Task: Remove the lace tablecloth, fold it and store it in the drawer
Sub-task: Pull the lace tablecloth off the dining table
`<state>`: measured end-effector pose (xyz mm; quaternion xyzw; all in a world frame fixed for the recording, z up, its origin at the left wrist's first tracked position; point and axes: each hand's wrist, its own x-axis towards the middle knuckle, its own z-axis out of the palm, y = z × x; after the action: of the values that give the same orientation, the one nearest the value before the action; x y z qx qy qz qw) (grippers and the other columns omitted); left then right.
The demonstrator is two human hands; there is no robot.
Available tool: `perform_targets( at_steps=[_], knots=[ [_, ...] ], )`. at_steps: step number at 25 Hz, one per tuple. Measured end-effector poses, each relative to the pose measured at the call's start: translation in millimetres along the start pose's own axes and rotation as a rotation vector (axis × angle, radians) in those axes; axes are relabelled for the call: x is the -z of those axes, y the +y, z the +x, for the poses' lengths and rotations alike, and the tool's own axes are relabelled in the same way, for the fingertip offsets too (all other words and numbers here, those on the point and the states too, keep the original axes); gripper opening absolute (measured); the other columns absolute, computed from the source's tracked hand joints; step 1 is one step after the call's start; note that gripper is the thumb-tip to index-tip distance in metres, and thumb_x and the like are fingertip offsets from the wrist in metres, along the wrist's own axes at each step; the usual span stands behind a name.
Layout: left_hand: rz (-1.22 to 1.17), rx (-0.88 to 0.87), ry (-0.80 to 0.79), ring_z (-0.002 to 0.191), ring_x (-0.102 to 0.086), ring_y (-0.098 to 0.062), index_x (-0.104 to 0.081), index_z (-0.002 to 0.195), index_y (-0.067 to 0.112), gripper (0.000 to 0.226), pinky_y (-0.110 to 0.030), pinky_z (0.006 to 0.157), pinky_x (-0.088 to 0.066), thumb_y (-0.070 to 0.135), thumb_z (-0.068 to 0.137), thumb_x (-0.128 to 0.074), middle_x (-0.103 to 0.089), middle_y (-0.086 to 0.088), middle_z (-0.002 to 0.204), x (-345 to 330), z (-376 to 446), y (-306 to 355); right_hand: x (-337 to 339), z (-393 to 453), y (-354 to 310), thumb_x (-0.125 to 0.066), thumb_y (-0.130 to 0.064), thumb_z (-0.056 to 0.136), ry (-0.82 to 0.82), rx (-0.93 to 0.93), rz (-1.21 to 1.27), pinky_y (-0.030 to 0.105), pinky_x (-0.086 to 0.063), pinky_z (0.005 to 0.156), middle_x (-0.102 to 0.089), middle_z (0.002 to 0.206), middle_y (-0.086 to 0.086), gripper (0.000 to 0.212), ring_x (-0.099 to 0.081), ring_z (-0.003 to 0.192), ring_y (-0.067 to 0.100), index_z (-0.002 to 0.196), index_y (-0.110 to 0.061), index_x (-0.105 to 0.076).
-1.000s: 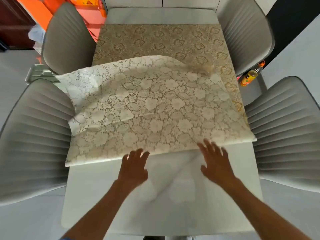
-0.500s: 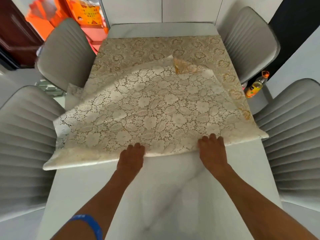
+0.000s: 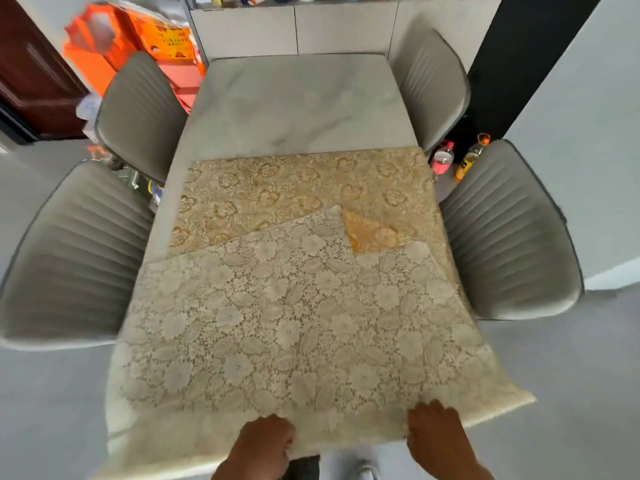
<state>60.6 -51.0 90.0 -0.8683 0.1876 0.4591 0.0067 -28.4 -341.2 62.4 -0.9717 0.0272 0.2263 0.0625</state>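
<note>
The worktop (image 3: 298,109) is seen bare and grey across its far half, with open room there between the two far chairs (image 3: 142,112). The near half is covered by the lace tablecloth (image 3: 294,317), folded over itself, its pale underside up and a small gold corner (image 3: 372,233) flipped back near the right side. Its near edge is drawn right to the worktop's near edge, spilling slightly past the corners. That edge is gripped by the left hand (image 3: 265,441), fingers curled over it, and held by the right hand (image 3: 434,431). Two bottles (image 3: 467,161) are glimpsed on the floor between the right-hand chairs.
</note>
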Motion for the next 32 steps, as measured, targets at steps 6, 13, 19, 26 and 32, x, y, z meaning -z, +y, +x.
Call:
perform_targets(
  at_steps=[6,13,19,26,32],
  knots=[
    [-0.335,0.027,0.04,0.097,-0.063,-0.01,-0.066,0.093,0.031,0.026,-0.023,0.081,-0.051,0.015,0.076,-0.054,-0.067,0.01,0.102,52,21,-3,41,36,6,-0.052,-0.026,0.084,-0.146,0.005,0.435,0.028,-0.034,0.104,-0.05,0.136,-0.015,0.043,-0.043,0.128,0.012,0.127,-0.032,-0.053],
    [-0.373,-0.032,0.379,0.112,-0.055,-0.012,-0.057,0.118,0.03,0.035,-0.031,0.098,-0.045,0.018,0.086,-0.056,-0.06,0.008,0.126,163,117,4,95,156,-12,-0.051,-0.021,0.089,-0.037,0.007,0.348,0.037,-0.036,0.108,-0.029,0.157,-0.006,0.058,-0.04,0.135,0.022,0.145,-0.028,-0.037],
    [-0.1,0.033,0.482,0.131,-0.039,-0.029,-0.036,0.141,0.024,0.064,-0.045,0.103,-0.039,0.028,0.083,-0.063,-0.039,-0.008,0.147,256,223,-24,131,282,-8,-0.058,-0.033,0.089,0.045,-0.061,0.287,0.046,-0.026,0.114,-0.011,0.164,-0.001,0.073,-0.021,0.147,0.028,0.151,-0.03,-0.021],
    [-0.288,0.073,0.406,0.103,-0.062,-0.026,-0.035,0.133,0.03,0.082,-0.042,0.094,-0.041,0.041,0.067,-0.082,-0.064,-0.001,0.11,287,265,-49,125,334,23,-0.065,-0.028,0.084,0.214,0.018,-0.106,0.046,-0.046,0.086,-0.054,0.127,0.009,0.046,-0.057,0.107,0.034,0.126,-0.016,-0.052],
    [-0.244,0.054,0.552,0.117,-0.043,-0.022,-0.055,0.104,0.028,0.05,-0.041,0.095,-0.044,0.039,0.064,-0.082,-0.041,0.0,0.128,287,259,-41,151,352,45,-0.062,-0.02,0.089,0.331,0.077,0.069,0.037,-0.047,0.06,-0.067,0.081,0.008,0.014,-0.062,0.066,0.029,0.097,-0.009,-0.062]
  ],
)
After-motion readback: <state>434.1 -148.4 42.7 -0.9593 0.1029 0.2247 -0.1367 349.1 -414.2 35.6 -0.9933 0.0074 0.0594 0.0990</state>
